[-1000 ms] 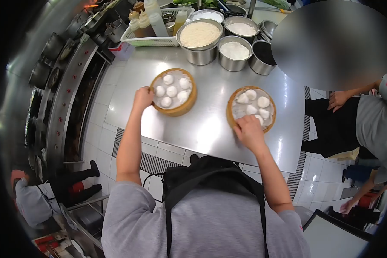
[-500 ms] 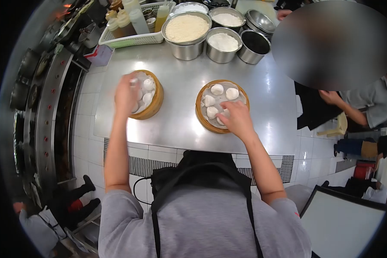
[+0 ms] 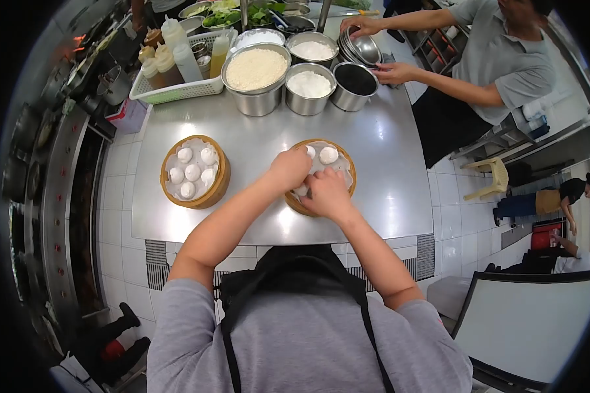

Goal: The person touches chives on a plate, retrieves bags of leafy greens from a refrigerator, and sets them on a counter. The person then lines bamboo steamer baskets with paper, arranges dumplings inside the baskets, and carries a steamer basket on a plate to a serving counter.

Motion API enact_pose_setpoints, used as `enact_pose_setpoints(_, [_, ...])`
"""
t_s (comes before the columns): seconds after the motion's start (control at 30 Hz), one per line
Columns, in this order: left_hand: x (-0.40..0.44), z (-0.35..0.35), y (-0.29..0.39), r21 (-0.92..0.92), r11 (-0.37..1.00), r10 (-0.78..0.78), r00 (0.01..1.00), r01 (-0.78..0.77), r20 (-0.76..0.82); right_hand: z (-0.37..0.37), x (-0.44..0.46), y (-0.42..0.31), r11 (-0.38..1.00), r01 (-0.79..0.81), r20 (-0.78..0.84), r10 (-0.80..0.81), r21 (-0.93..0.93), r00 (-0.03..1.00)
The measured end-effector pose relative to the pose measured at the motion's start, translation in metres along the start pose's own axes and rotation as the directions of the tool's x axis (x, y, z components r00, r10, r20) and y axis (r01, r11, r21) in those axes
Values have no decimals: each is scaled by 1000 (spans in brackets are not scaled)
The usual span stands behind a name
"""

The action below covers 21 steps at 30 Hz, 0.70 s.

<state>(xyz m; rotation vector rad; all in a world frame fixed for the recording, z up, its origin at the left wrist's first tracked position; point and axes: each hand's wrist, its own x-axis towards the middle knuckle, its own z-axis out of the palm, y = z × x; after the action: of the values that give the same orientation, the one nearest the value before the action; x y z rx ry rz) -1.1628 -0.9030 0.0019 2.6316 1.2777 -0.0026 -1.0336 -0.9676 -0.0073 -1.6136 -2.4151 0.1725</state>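
Two round bamboo steamers stand on the steel table, lined with pale paper and holding small white buns. My left hand [image 3: 291, 169] is over the left side of the right steamer [image 3: 353, 186]; its fingers are curled together, and what they hold is hidden. Beside it, my right hand [image 3: 330, 194] reaches over the near rim, thumb and fingers closed around a bun that is mostly covered. A white bun [image 3: 328, 155] shows at the back of that steamer. The left steamer [image 3: 221, 180] is untouched, with several buns [image 3: 192, 172] in plain view.
Along the back of the steel table [image 3: 255, 209] stand a white basket [image 3: 177, 90] of squeeze bottles, a pan of pale crumbs [image 3: 255, 69], a pot of white powder [image 3: 308, 84] and a dark-filled pot [image 3: 354, 80]. At right, a co-worker's hands [image 3: 394, 73] hold stacked metal bowls [image 3: 362, 50].
My left hand has moved right, from the left steamer to the right one. My right hand stays at the right steamer. The view has shifted, and the co-worker's hands are now on the bowls.
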Motion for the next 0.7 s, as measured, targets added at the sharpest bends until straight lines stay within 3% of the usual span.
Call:
enact_pose_setpoints(0.17, [7,14,-2,95,995,2,998,4,-62,14,4,-2,998,-26,27,24,52,999])
enact_pose_setpoints(0.27, [-1,2,-10,-66,998,-24,995,17,-102,15,5,6,999,-20,-3,20,40,1000])
enact_pose_setpoints(0.33, [-13,-2,-19,-395,914,-107,883,-93,-456,6,5,6,1000,-3,33,3,10,999])
enact_pose_setpoints(0.37, [-22,-8,-19,-399,912,-109,888,-89,-447,3,6,6,1000,13,60,-11,-23,998])
enact_pose_setpoints(0.43, [-39,-21,-18,-818,574,-422,841,-40,-338,4,9,9,1000,8,86,-8,8,996])
enact_pose_setpoints(0.53, [-57,-21,-18,-874,486,-493,823,-8,-281,-4,19,21,993,-6,78,-3,119,997])
enact_pose_setpoints(0.57, [-58,-17,-17,-875,485,-499,820,-4,-280,-12,23,25,1000,7,121,-9,18,993])
enact_pose_setpoints(0.63, [-55,-2,-10,-620,783,-189,927,-56,-323,-25,30,26,984,98,187,-70,-147,980])
enact_pose_setpoints(0.67, [-52,3,-3,-621,782,-189,928,-55,-320,-31,36,24,984,97,189,-68,-146,980])
enact_pose_setpoints(0.7, [-48,7,4,-517,855,-116,958,-37,-261,-36,43,20,955,196,331,-115,-223,937])
